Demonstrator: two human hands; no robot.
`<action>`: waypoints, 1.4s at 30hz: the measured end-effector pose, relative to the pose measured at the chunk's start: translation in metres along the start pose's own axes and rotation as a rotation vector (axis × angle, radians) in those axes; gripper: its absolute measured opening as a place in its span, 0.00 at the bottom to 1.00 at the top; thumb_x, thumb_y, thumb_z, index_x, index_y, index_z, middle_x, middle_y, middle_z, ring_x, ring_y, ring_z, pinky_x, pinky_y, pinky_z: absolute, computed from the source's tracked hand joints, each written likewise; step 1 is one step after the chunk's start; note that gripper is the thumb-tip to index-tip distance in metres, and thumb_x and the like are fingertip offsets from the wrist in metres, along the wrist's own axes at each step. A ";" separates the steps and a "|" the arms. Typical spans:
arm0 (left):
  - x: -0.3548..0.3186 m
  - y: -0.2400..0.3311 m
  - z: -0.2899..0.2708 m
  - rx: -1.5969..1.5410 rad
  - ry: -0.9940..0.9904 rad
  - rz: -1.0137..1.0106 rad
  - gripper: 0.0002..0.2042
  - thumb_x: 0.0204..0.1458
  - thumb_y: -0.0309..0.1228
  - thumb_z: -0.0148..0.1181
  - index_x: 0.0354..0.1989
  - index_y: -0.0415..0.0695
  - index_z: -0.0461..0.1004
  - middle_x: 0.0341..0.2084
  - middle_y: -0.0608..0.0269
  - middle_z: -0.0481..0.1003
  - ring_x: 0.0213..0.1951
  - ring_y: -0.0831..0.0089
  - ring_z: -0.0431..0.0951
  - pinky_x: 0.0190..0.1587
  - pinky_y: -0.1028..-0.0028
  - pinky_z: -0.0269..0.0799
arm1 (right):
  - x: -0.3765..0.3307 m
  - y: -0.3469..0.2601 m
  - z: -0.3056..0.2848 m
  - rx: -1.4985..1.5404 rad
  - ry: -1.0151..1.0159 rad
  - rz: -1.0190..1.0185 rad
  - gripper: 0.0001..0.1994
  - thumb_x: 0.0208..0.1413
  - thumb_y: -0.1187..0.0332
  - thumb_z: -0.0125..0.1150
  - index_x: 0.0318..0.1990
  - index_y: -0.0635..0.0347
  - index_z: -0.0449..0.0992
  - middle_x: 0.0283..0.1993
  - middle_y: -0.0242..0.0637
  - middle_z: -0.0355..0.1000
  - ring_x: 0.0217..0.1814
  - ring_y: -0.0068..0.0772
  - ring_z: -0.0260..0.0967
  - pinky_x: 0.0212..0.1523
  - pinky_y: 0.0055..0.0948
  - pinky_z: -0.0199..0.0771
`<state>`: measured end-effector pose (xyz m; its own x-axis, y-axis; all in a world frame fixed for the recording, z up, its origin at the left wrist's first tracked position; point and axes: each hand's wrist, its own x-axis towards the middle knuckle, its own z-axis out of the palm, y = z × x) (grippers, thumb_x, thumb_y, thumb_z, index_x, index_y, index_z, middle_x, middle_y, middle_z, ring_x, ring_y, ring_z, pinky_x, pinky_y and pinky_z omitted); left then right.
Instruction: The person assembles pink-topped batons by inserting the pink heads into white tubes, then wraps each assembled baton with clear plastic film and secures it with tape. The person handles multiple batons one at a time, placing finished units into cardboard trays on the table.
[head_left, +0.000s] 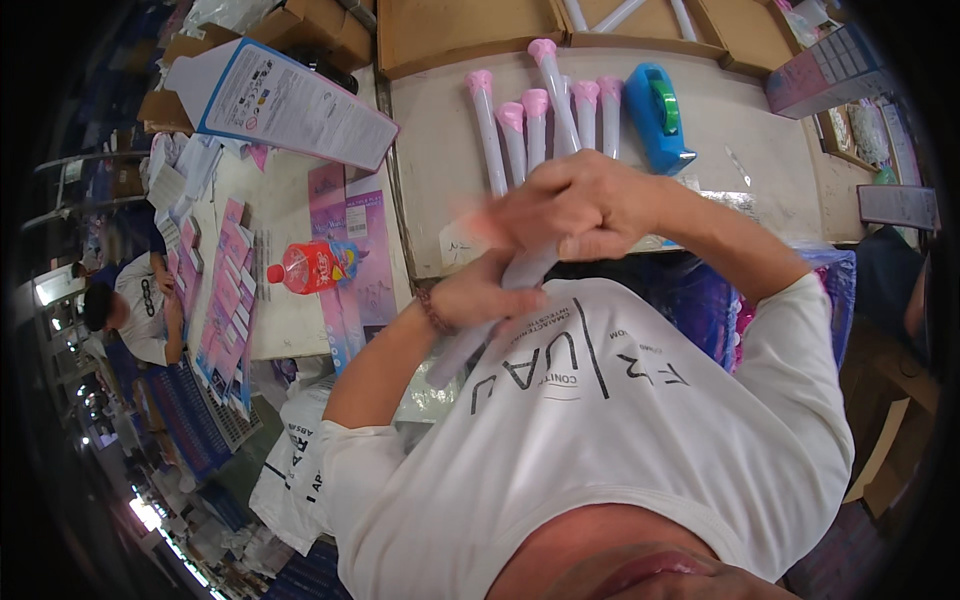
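Observation:
A translucent white tube (460, 357) slants across the front of my shirt, held in my left hand (478, 293), whose fingers are wrapped round its middle. My right hand (575, 210) is closed over the tube's upper end, its thumb pressed against it. A pinkish smear of motion at the fingers hides what covers that end. Just beyond my hands, several similar tubes with pink tops (536, 120) lie side by side on the table (430, 150). To their right stands a blue tape dispenser (655, 125) with a green roll.
Open cardboard trays (470, 35) line the table's far side, one with tubes in it. Left are a printed box (290, 105), a red-labelled bottle (305, 268) and flat pink-purple cartons (370, 250). Another person (135, 310) works at far left. Another box (830, 70) stands far right.

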<state>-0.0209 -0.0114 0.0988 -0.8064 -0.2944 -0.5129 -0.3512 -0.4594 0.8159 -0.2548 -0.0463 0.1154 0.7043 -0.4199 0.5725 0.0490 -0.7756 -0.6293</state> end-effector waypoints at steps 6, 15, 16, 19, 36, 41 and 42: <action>-0.001 0.001 0.015 0.654 0.666 0.440 0.24 0.48 0.33 0.61 0.54 0.38 0.64 0.28 0.48 0.77 0.26 0.53 0.78 0.30 0.62 0.74 | 0.013 -0.017 0.017 0.469 0.295 0.808 0.17 0.60 0.58 0.47 0.26 0.62 0.72 0.25 0.35 0.65 0.29 0.28 0.62 0.29 0.29 0.64; -0.022 -0.012 -0.020 0.744 0.759 0.505 0.17 0.45 0.36 0.64 0.37 0.36 0.70 0.24 0.45 0.75 0.29 0.46 0.77 0.31 0.59 0.73 | 0.056 -0.010 0.039 1.315 1.086 0.984 0.24 0.62 0.45 0.45 0.21 0.52 0.62 0.29 0.27 0.63 0.33 0.24 0.61 0.41 0.27 0.64; -0.025 -0.012 -0.021 0.672 0.753 0.470 0.17 0.45 0.35 0.65 0.37 0.36 0.70 0.24 0.45 0.75 0.29 0.46 0.77 0.31 0.60 0.73 | 0.061 -0.011 0.038 1.184 1.086 0.938 0.22 0.63 0.47 0.44 0.25 0.53 0.68 0.34 0.29 0.67 0.39 0.28 0.65 0.46 0.29 0.66; -0.033 -0.013 -0.023 0.641 0.752 0.372 0.17 0.45 0.35 0.65 0.36 0.35 0.69 0.24 0.43 0.75 0.30 0.45 0.77 0.31 0.59 0.73 | 0.062 -0.018 0.043 1.410 1.069 0.777 0.20 0.63 0.48 0.42 0.31 0.52 0.72 0.36 0.32 0.68 0.42 0.32 0.65 0.48 0.30 0.66; -0.074 -0.032 -0.013 0.030 0.288 0.376 0.15 0.43 0.26 0.62 0.41 0.37 0.72 0.26 0.59 0.75 0.22 0.73 0.73 0.23 0.75 0.70 | 0.061 0.003 0.080 1.673 0.254 0.462 0.12 0.57 0.64 0.51 0.26 0.59 0.74 0.24 0.35 0.72 0.27 0.32 0.70 0.37 0.31 0.71; -0.068 -0.041 -0.028 0.169 0.372 0.308 0.13 0.43 0.27 0.64 0.39 0.38 0.74 0.21 0.63 0.73 0.16 0.79 0.69 0.19 0.77 0.64 | 0.079 -0.010 0.112 1.592 1.036 0.653 0.11 0.56 0.61 0.52 0.31 0.58 0.73 0.29 0.37 0.74 0.29 0.32 0.72 0.36 0.31 0.73; -0.061 -0.044 -0.030 0.156 0.461 0.235 0.14 0.43 0.28 0.64 0.39 0.38 0.74 0.20 0.63 0.73 0.16 0.77 0.70 0.20 0.76 0.64 | 0.086 -0.013 0.118 1.474 1.234 0.687 0.12 0.56 0.60 0.52 0.32 0.59 0.73 0.31 0.37 0.74 0.31 0.32 0.72 0.36 0.31 0.73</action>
<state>0.0580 0.0016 0.0862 -0.5913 -0.7279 -0.3472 -0.2811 -0.2175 0.9347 -0.1111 -0.0171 0.1105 0.1284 -0.9401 -0.3159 0.9045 0.2416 -0.3515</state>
